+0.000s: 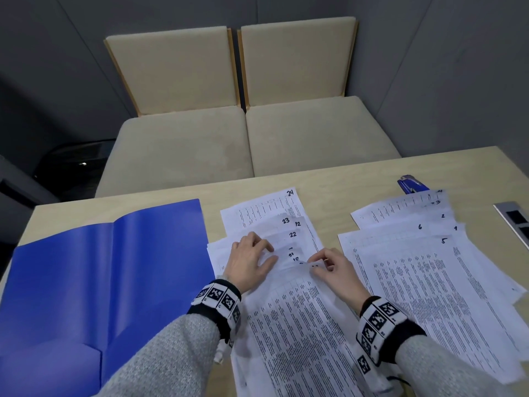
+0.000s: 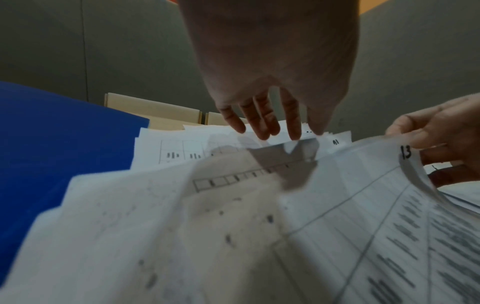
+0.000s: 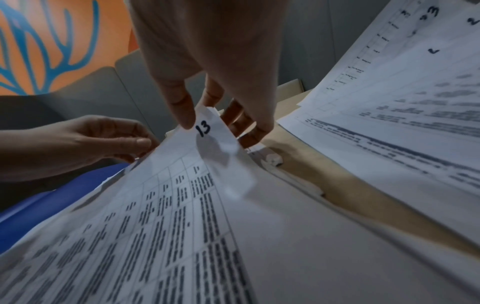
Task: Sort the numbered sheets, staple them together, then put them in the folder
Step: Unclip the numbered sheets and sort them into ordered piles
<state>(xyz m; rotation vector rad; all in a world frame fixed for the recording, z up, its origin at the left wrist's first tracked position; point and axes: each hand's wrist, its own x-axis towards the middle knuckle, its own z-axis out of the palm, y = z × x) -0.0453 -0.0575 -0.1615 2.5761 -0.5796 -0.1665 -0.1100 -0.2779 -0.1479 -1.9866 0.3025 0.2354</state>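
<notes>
**Sheet 13 lifted at corner**

I found my right hand (image 1: 333,270) pinching sheet 13 (image 3: 205,128) by its numbered corner, centre pile. Left hand (image 1: 252,260) rested flat-fingered on the fanned sheets (image 1: 286,233). Paper judged light, limp, tear-prone. Folder (image 1: 114,267) lay open at nine o'clock; stapler (image 1: 410,184) at one.

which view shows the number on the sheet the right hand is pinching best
The right wrist view: the sheet marked 13 sits sharp and central, its corner pinched by the right hand. The left wrist view also shows the 13, but off at the edge. In the head view the hand covers that corner, so the number is unreadable.
</notes>
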